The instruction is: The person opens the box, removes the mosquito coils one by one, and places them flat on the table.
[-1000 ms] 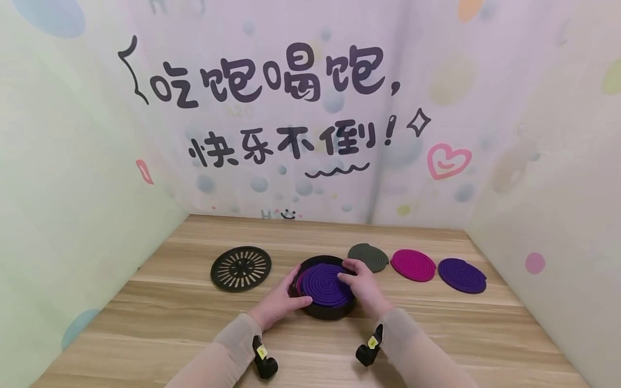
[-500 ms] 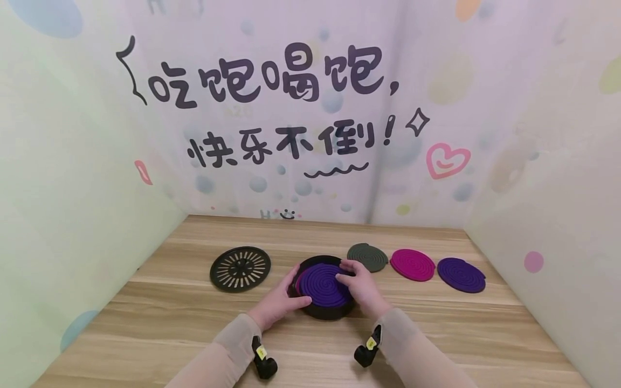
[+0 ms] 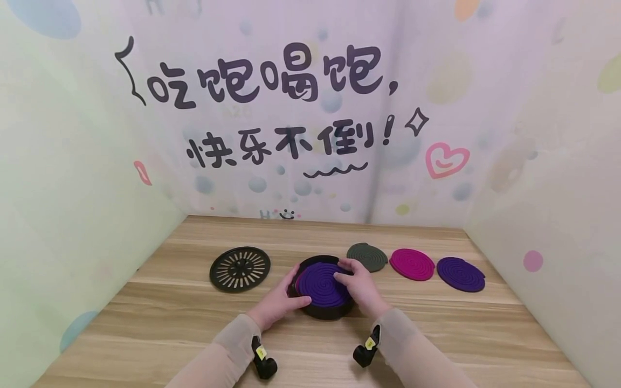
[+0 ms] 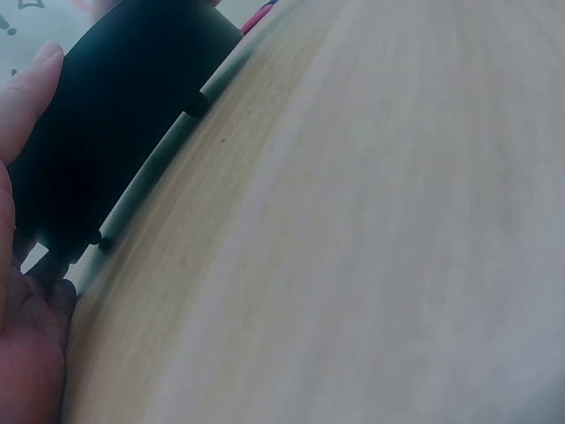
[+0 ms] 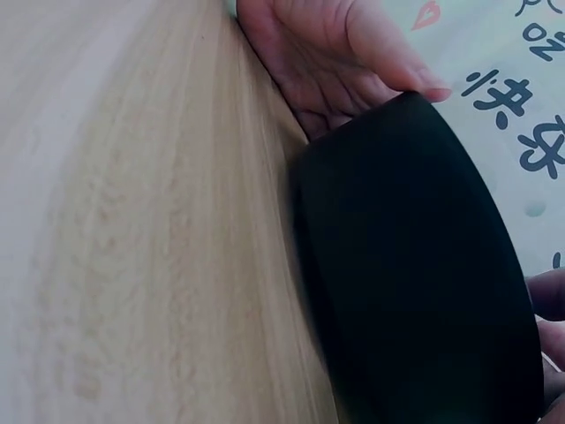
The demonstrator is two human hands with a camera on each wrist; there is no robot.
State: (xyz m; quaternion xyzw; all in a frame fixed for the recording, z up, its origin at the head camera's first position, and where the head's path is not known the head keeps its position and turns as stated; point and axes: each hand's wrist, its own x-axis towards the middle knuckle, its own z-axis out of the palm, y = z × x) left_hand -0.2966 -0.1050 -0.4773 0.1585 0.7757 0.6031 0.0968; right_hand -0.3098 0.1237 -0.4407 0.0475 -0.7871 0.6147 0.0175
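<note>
Cupping black dish (image 3: 324, 310) with left hand (image 3: 276, 303), right hand (image 3: 361, 284) fingers pressing purple coil (image 3: 321, 284) inside it

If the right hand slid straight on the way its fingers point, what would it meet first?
The right hand points left across the purple coil in the black holder; it would probably meet the left hand first, though depth is unclear.

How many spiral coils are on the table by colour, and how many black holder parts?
Purple coils: 2, one in the black tray under both hands, one at far right
Magenta coils: 1
Grey-green coils: 1
Black holder parts: 2, the tray and the slotted lid
A pink edge under the tray's coil may be another.
Total: 6
</note>
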